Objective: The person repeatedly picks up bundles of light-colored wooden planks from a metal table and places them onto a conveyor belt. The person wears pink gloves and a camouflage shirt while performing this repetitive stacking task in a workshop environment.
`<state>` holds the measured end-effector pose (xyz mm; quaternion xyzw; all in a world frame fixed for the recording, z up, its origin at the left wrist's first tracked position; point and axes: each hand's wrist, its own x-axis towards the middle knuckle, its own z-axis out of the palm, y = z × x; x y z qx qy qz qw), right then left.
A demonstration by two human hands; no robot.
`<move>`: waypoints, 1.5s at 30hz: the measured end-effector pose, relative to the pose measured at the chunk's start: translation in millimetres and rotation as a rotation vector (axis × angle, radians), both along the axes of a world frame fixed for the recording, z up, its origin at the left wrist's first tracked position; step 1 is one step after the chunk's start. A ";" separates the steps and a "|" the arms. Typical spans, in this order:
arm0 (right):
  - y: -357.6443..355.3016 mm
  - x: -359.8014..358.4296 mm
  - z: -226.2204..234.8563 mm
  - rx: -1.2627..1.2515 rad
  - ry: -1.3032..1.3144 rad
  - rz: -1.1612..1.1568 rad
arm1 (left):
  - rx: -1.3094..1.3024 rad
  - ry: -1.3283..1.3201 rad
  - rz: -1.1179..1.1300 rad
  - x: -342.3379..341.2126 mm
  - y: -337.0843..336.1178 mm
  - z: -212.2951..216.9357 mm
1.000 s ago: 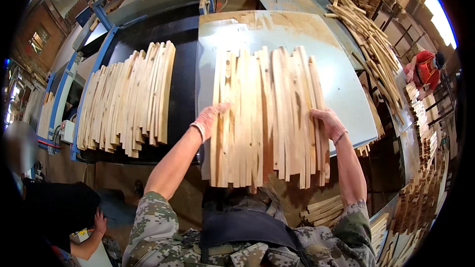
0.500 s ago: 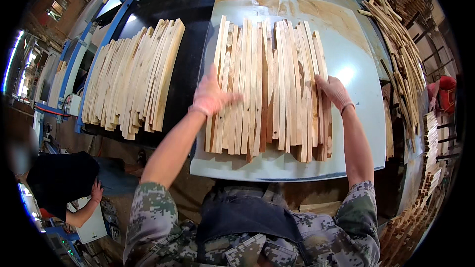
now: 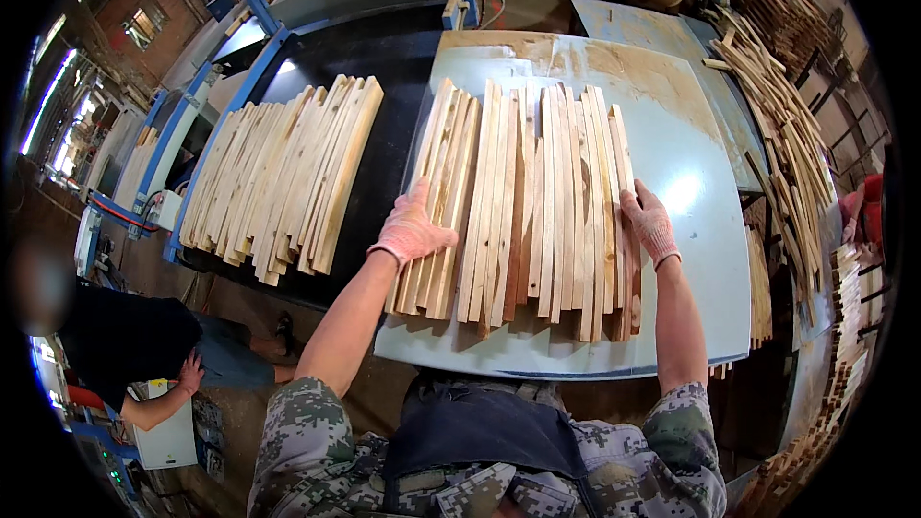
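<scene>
A row of wooden strips (image 3: 547,221) lies side by side on the pale board in front of me, their ends uneven. At its left side several strips (image 3: 438,201) form a small bundle, parted from the others by a narrow gap that is wider at the far end. My left hand (image 3: 413,230), in a pinkish glove, is closed across this bundle, thumb on its right side and fingers at its left edge. Against the row's right edge rests my right hand (image 3: 650,221), gloved likewise, with its fingers stretched out and apart.
The pale board (image 3: 710,297) carries brown smears at its far end. Left of it, a dark surface (image 3: 403,67) holds another row of strips (image 3: 278,173) beside a blue frame. A person (image 3: 125,345) stands at lower left. Stacked strips (image 3: 777,105) lie at far right.
My left hand has closed on the leftmost strips, which are now parted from the row and slanted. My right hand stays at the right edge. The whole view has shifted slightly.
</scene>
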<state>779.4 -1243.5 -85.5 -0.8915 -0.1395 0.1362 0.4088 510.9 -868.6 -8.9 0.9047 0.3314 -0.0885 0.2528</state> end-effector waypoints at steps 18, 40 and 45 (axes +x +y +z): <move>1.2 -4.2 -6.2 0.149 0.018 -0.017 | 0.554 0.210 0.154 -18.7 89.1 -13.6; 113.0 -124.3 95.2 -0.375 -0.482 -0.059 | 0.427 0.093 0.062 -35.1 133.6 -25.0; 242.1 -227.7 79.7 -0.589 -0.535 0.315 | 0.331 -0.232 -0.051 -80.0 164.1 -33.4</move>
